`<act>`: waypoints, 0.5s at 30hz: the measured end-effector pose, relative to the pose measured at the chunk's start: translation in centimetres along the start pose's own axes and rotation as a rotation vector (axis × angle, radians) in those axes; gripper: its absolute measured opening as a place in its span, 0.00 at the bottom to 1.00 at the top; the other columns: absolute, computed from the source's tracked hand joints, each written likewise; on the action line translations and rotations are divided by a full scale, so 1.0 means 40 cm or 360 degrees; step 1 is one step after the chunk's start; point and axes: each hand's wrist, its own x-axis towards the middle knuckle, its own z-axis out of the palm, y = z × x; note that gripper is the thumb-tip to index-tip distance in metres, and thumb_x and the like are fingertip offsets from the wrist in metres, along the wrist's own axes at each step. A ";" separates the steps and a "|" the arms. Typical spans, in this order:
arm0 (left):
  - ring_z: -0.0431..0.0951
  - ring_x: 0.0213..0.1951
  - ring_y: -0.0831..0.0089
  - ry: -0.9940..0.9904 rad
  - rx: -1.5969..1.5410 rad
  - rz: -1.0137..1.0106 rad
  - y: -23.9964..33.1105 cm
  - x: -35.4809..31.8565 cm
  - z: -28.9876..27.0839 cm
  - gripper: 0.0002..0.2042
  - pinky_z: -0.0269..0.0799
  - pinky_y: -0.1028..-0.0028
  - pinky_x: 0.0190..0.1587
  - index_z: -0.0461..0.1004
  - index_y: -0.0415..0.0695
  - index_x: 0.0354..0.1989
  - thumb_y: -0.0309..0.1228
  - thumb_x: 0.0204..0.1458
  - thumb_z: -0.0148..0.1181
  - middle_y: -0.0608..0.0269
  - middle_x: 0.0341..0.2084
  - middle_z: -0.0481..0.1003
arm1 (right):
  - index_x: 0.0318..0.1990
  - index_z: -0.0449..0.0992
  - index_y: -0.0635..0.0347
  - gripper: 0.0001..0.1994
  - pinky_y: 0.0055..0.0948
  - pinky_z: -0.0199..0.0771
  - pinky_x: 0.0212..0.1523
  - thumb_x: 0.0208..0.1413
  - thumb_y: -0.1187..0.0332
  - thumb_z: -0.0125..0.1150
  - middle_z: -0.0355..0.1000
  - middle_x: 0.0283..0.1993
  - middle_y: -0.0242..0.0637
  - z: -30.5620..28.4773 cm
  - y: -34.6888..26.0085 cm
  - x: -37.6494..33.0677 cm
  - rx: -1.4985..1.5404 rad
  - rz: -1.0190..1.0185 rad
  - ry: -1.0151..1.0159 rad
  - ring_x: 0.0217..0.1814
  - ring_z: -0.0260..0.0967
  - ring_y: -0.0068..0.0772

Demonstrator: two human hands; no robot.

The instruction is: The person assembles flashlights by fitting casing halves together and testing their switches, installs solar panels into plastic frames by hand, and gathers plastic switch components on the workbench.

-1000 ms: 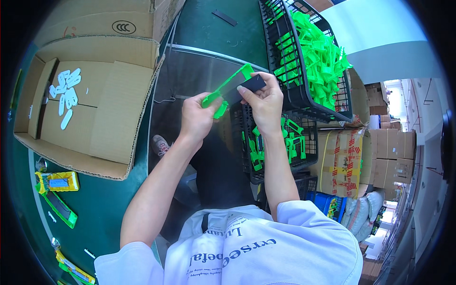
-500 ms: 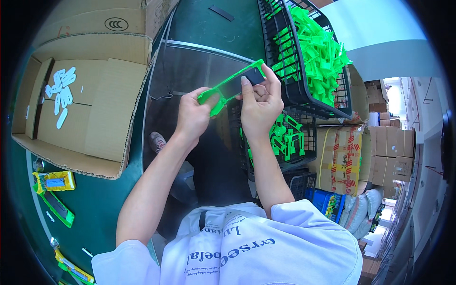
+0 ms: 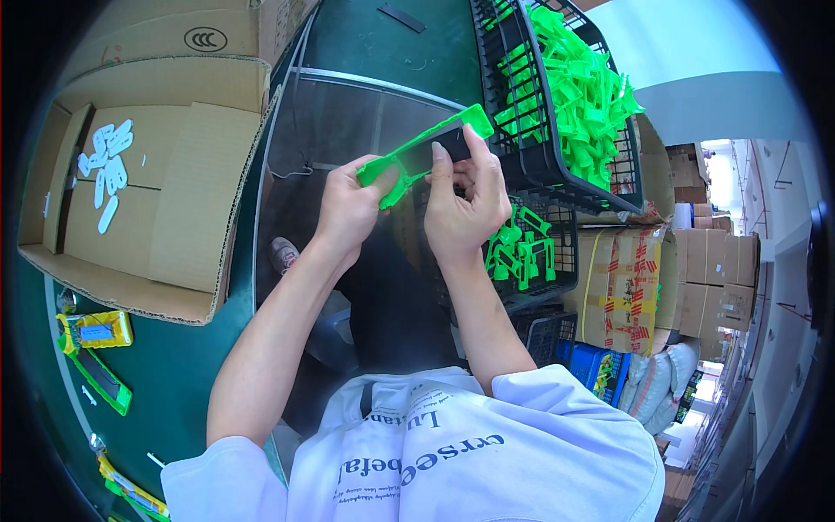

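Above my lap I hold a bright green plastic frame, long and slanting up to the right. My left hand is closed round its lower left end, thumb on top. A thin black rectangular panel lies against the frame's upper right part. Thumb and index finger of my right hand grip that panel along with the frame's edge, the other fingers curled beneath. Whether the panel is fully inside the frame, I cannot tell.
A black crate heaped with green plastic parts stands at the upper right, another crate below it. The open cardboard box at left holds several white pieces. Yellow-green assemblies and a dark strip lie on the green tabletop.
Both hands and the green frame have shifted slightly left in the picture. My right index finger has bent down nearer the black panel's outer end.
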 end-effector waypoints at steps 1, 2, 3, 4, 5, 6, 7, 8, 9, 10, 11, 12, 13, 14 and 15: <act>0.72 0.27 0.82 0.0002 -0.0001 0.0000 0.000 0.000 -0.001 0.08 0.64 0.78 0.29 0.77 0.41 0.38 0.33 0.60 0.59 0.65 0.26 0.77 | 0.51 0.74 0.69 0.18 0.22 0.72 0.24 0.51 0.80 0.67 0.71 0.31 0.38 0.002 0.000 0.001 0.0001 0.0000 -0.0002 0.24 0.70 0.23; 0.72 0.27 0.82 0.0005 -0.0002 0.0019 -0.001 0.001 -0.003 0.08 0.64 0.79 0.29 0.77 0.41 0.38 0.33 0.60 0.59 0.65 0.25 0.77 | 0.51 0.74 0.69 0.18 0.22 0.70 0.23 0.51 0.80 0.66 0.71 0.30 0.37 0.004 0.002 0.002 -0.0027 0.0014 0.0009 0.23 0.69 0.23; 0.72 0.27 0.82 0.0008 -0.0003 0.0037 -0.002 0.001 -0.004 0.07 0.63 0.79 0.29 0.77 0.41 0.37 0.32 0.60 0.59 0.65 0.25 0.77 | 0.51 0.74 0.69 0.18 0.23 0.68 0.22 0.51 0.79 0.66 0.70 0.29 0.37 0.006 0.004 0.003 -0.0057 0.0028 0.0020 0.22 0.68 0.22; 0.72 0.27 0.82 0.0006 -0.0006 0.0037 -0.004 0.001 -0.005 0.07 0.63 0.79 0.29 0.77 0.41 0.37 0.32 0.60 0.59 0.65 0.25 0.77 | 0.51 0.74 0.69 0.18 0.23 0.68 0.22 0.51 0.79 0.66 0.70 0.29 0.37 0.006 0.009 0.004 -0.0059 0.0026 0.0019 0.22 0.68 0.22; 0.72 0.27 0.81 0.0001 -0.0022 0.0054 -0.006 0.001 -0.008 0.07 0.63 0.79 0.29 0.77 0.42 0.37 0.32 0.60 0.59 0.65 0.25 0.77 | 0.52 0.74 0.68 0.19 0.23 0.66 0.21 0.52 0.78 0.67 0.69 0.28 0.36 0.005 0.016 0.004 -0.0116 0.0026 0.0009 0.21 0.66 0.22; 0.72 0.27 0.81 -0.0006 -0.0037 0.0069 -0.007 0.001 -0.009 0.06 0.63 0.79 0.29 0.77 0.42 0.36 0.32 0.60 0.59 0.65 0.25 0.77 | 0.52 0.73 0.68 0.19 0.24 0.63 0.20 0.52 0.76 0.67 0.68 0.28 0.36 0.004 0.024 0.004 -0.0173 0.0027 -0.0001 0.20 0.63 0.22; 0.72 0.27 0.81 -0.0008 -0.0039 0.0063 -0.008 0.000 -0.008 0.06 0.63 0.79 0.29 0.77 0.42 0.36 0.32 0.60 0.59 0.65 0.25 0.77 | 0.52 0.73 0.68 0.19 0.24 0.63 0.20 0.52 0.76 0.67 0.68 0.28 0.36 -0.001 0.033 0.004 -0.0178 0.0031 -0.0003 0.20 0.63 0.22; 0.72 0.27 0.81 -0.0044 -0.0049 0.0077 -0.006 -0.001 -0.006 0.06 0.63 0.79 0.29 0.77 0.42 0.36 0.31 0.60 0.58 0.65 0.25 0.76 | 0.52 0.73 0.68 0.20 0.24 0.61 0.20 0.52 0.74 0.68 0.68 0.27 0.35 -0.007 0.045 0.004 -0.0224 0.0084 0.0001 0.19 0.62 0.22; 0.72 0.27 0.81 -0.0082 -0.0059 0.0091 -0.004 0.000 -0.003 0.06 0.63 0.79 0.29 0.76 0.42 0.36 0.31 0.60 0.58 0.66 0.25 0.76 | 0.52 0.73 0.68 0.20 0.25 0.60 0.20 0.53 0.72 0.68 0.67 0.26 0.34 -0.012 0.057 0.003 -0.0271 0.0138 0.0006 0.19 0.60 0.21; 0.72 0.27 0.81 -0.0085 -0.0057 0.0080 -0.005 -0.003 -0.004 0.06 0.63 0.79 0.29 0.76 0.42 0.36 0.31 0.60 0.58 0.66 0.25 0.76 | 0.53 0.73 0.67 0.19 0.25 0.61 0.21 0.54 0.70 0.67 0.67 0.26 0.33 -0.013 0.056 -0.001 -0.0229 0.0242 -0.0009 0.19 0.60 0.21; 0.72 0.27 0.81 -0.0128 -0.0022 0.0094 -0.005 -0.005 -0.006 0.06 0.63 0.79 0.29 0.76 0.42 0.36 0.31 0.60 0.58 0.66 0.25 0.76 | 0.53 0.73 0.67 0.19 0.25 0.61 0.21 0.54 0.70 0.67 0.67 0.26 0.33 -0.018 0.053 -0.007 -0.0235 0.0253 -0.0008 0.19 0.60 0.21; 0.72 0.27 0.82 -0.0173 0.0013 0.0109 -0.005 -0.010 -0.004 0.06 0.63 0.79 0.30 0.76 0.42 0.36 0.32 0.60 0.59 0.66 0.25 0.76 | 0.53 0.74 0.66 0.19 0.25 0.61 0.22 0.55 0.70 0.66 0.67 0.26 0.34 -0.025 0.047 -0.012 -0.0179 0.0342 0.0002 0.19 0.61 0.22; 0.72 0.27 0.82 -0.0182 0.0022 0.0095 -0.006 -0.014 0.001 0.06 0.63 0.79 0.30 0.76 0.42 0.36 0.32 0.60 0.59 0.66 0.25 0.76 | 0.53 0.74 0.66 0.18 0.25 0.61 0.22 0.56 0.71 0.64 0.67 0.26 0.34 -0.030 0.040 -0.012 -0.0125 0.0433 0.0017 0.20 0.61 0.22; 0.72 0.27 0.82 -0.0183 0.0038 0.0093 -0.005 -0.018 0.008 0.07 0.63 0.79 0.30 0.76 0.42 0.35 0.32 0.60 0.59 0.67 0.25 0.75 | 0.52 0.74 0.66 0.16 0.26 0.62 0.22 0.58 0.70 0.62 0.68 0.28 0.36 -0.037 0.029 -0.007 -0.0091 0.0457 0.0037 0.20 0.61 0.23; 0.72 0.27 0.82 -0.0187 0.0054 0.0092 -0.006 -0.024 0.016 0.07 0.63 0.79 0.30 0.75 0.42 0.35 0.33 0.60 0.59 0.67 0.25 0.75 | 0.52 0.74 0.66 0.16 0.26 0.62 0.22 0.58 0.70 0.62 0.68 0.28 0.36 -0.044 0.035 -0.012 -0.0097 0.0470 0.0049 0.20 0.61 0.23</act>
